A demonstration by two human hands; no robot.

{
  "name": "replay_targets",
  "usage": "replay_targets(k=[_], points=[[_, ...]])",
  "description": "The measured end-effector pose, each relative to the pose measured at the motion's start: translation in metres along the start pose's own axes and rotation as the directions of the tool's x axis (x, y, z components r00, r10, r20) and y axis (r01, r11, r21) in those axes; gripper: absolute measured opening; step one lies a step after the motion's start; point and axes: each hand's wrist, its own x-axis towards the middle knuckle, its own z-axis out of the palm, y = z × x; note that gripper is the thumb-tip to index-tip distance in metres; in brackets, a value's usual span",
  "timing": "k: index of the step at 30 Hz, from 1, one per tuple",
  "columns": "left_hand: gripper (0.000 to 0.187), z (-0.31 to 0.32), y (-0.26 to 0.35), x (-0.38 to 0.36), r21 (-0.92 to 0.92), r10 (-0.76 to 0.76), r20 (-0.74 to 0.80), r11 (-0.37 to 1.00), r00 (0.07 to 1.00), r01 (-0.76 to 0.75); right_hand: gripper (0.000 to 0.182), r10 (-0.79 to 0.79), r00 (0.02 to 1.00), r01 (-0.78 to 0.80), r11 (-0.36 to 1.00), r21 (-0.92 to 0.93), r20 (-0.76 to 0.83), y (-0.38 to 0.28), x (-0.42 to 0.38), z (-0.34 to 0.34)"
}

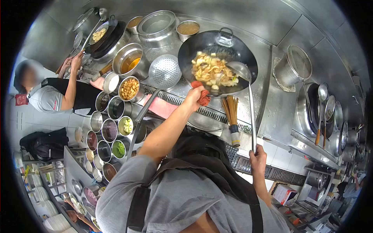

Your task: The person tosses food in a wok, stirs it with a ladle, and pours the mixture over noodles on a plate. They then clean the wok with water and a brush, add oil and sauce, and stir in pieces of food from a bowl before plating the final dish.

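Two hands share the stir-frying step as I read it: my left hand is clenched around a red cloth at the near rim of the black wok, which sits on the steel range, while my right hand grips the end of the long ladle, its bowl resting in the pale, sauced food. Next, I judge, comes a steady lift or toss with the ladle turning the pieces. Hidden are the wok's near handle under the cloth, the burner beneath, and what exactly the food pieces are; a co-worker's hand works another wok at far left.
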Motion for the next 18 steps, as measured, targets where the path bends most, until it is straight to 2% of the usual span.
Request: replay_targets(k=[2,3,5,7,9,10,11,12,13,15,18], points=[[0.005,0.015,-0.002,0.008,0.023,-0.009,-0.217,1.0,0.976,0.014,0.03,-0.009,1.0,0.009,1.0,0.021,-0.003,-0.002,0.019,-0.004],[0.005,-0.022,-0.023,-0.028,0.033,-0.079,-0.281,0.995,0.956,0.092,0.032,0.036,0.998,-0.038,0.999,0.025,0.056,-0.015,-0.019,0.005],[0.003,-0.042,-0.055,-0.04,-0.023,0.036,-0.146,0.999,0.989,-0.039,0.035,0.029,0.998,-0.024,0.995,-0.097,0.052,-0.024,-0.011,-0.017],[0.003,-0.04,-0.064,-0.099,-0.046,-0.051,-0.121,0.998,0.991,0.045,0.038,-0.04,0.998,0.052,0.96,-0.276,0.048,-0.033,-0.019,-0.049],[0.004,-0.005,-0.029,-0.122,-0.072,-0.021,-0.162,0.997,0.987,0.009,0.039,-0.125,0.984,0.15,0.964,-0.218,0.126,-0.027,-0.029,-0.073],[0.005,0.008,-0.021,-0.134,-0.104,-0.007,-0.21,0.994,0.978,-0.015,0.039,-0.063,0.98,0.108,0.964,-0.242,0.189,-0.037,-0.033,-0.084],[0.002,0.023,-0.008,-0.116,-0.147,-0.002,-0.324,0.988,0.946,-0.048,0.038,-0.004,0.972,0.069,0.961,-0.267,0.234,-0.053,-0.033,-0.097],[0.007,0.009,-0.003,-0.087,-0.11,-0.014,-0.188,0.994,0.982,-0.007,0.038,0.043,0.952,0.039,0.965,-0.259,0.302,-0.068,-0.029,-0.105],[0.011,0.008,-0.001,-0.063,-0.113,0.013,-0.143,0.993,0.99,-0.029,0.038,0.035,0.956,0.044,0.963,-0.265,0.29,-0.07,-0.02,-0.106],[0.011,0.012,-0.002,-0.028,-0.102,0.008,-0.158,0.995,0.987,-0.024,0.037,-0.016,0.912,0.115,0.969,-0.218,0.41,-0.064,0.006,-0.099],[0.002,-0.009,-0.02,0.008,-0.05,0.047,-0.197,0.997,0.979,-0.058,0.033,0.005,0.923,0.144,0.924,-0.355,0.386,-0.079,0.053,-0.061]])
